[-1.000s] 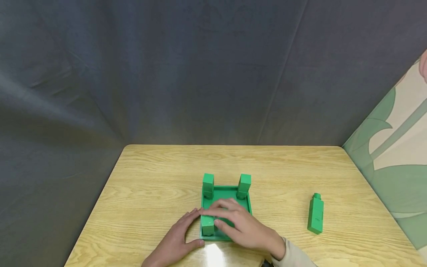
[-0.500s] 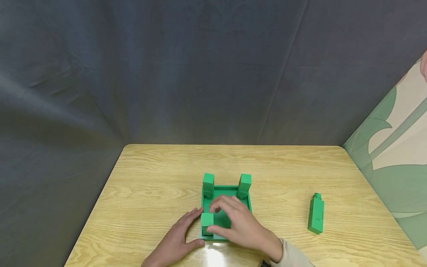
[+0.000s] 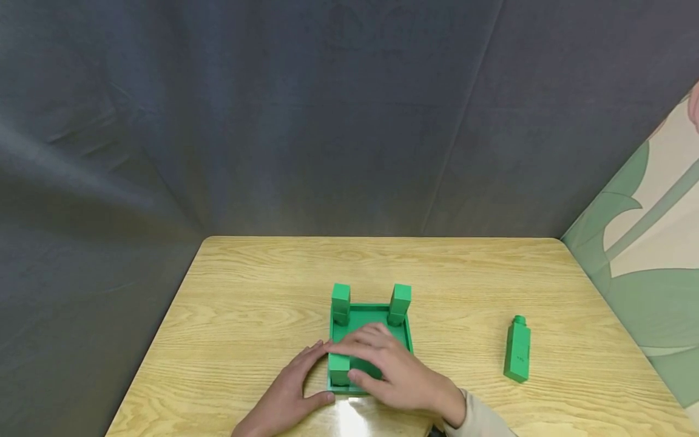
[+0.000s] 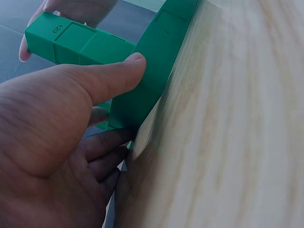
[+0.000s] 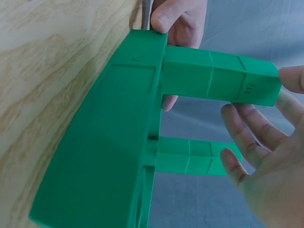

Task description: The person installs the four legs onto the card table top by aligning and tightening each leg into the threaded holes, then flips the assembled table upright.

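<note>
A square green tabletop [image 3: 370, 315] with a raised rim lies upside down on the table, like a small table with its legs up. At its near left corner stands a square green leg [image 3: 339, 368]. My right hand [image 3: 401, 373] holds that leg near its top, thumb on the near right and index finger across the far side. My left hand [image 3: 286, 391] grips the tabletop's near left corner; its thumb [image 4: 121, 73] presses on the outer side. Legs also stand at the far left [image 3: 341, 300] and far right [image 3: 401, 301] corners. The near right corner is hidden by my right hand.
A loose green leg [image 3: 516, 353] with a threaded end lies to the right on the wooden table [image 3: 246, 291]. A dark curtain [image 3: 327, 121] hangs behind the table, and patterned fabric [image 3: 639, 255] is at the right.
Half a second ago my right fingers were lifted off the leg's top; now they are round it again, as a second ago. My left hand and the loose leg have not moved.
</note>
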A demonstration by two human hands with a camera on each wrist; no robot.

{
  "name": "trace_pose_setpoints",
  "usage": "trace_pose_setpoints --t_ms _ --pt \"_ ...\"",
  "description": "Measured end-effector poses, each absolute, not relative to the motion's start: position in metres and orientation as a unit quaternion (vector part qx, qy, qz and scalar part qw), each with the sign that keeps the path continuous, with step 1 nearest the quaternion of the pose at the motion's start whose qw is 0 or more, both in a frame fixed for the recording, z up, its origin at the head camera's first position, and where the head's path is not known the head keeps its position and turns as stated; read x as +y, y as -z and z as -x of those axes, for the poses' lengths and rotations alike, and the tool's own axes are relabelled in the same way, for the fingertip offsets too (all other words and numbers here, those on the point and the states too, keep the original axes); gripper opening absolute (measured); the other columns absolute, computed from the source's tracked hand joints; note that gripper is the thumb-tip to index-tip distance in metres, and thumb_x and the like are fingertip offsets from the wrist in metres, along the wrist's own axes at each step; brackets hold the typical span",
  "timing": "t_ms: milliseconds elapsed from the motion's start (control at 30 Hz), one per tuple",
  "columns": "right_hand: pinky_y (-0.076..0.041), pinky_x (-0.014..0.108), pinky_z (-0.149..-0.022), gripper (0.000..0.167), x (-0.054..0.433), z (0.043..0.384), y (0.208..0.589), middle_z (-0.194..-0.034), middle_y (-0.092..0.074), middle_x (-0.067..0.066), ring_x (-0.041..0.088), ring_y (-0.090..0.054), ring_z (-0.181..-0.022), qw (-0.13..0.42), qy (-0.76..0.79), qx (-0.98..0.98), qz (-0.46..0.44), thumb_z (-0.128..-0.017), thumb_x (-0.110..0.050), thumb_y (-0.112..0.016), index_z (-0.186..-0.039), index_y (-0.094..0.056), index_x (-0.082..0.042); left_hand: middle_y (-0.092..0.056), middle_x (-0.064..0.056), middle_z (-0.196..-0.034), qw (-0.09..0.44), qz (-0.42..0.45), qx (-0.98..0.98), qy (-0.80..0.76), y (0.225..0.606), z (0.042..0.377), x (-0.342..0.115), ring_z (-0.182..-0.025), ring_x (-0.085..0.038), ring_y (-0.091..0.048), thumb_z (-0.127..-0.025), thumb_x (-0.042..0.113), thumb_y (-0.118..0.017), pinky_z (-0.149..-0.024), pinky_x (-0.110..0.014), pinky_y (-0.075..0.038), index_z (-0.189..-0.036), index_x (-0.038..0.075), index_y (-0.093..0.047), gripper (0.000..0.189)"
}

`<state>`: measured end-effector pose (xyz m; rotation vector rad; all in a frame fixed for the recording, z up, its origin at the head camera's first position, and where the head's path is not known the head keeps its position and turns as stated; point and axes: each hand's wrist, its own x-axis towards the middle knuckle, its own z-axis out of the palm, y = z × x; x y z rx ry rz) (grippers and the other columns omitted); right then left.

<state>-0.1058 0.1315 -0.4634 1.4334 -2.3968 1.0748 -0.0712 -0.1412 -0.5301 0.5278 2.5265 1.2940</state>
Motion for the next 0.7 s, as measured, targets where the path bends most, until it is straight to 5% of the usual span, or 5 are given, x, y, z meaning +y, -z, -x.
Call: trace_pose_setpoints --t_ms 700 --pt "-0.05 0.047 -0.111 0.041 0.1319 0.1042 0.4625 -0.145 -0.068 -0.011 0.013 -0.062 -0.134 0.065 -0.344 -0.816 -0.46 -0.115 -0.026 -0.063 -0.155 -0.063 -0.021 -0.043 -0.013 -0.175 0.122 -0.181 0.869 -0.444 0.5304 0.0702 -0.1414 -0.162 -0.05 -0.035 -0.099 0.056 -0.081 -0.124 -0.078 -0.033 -0.171 0.028 -0.044 0.085"
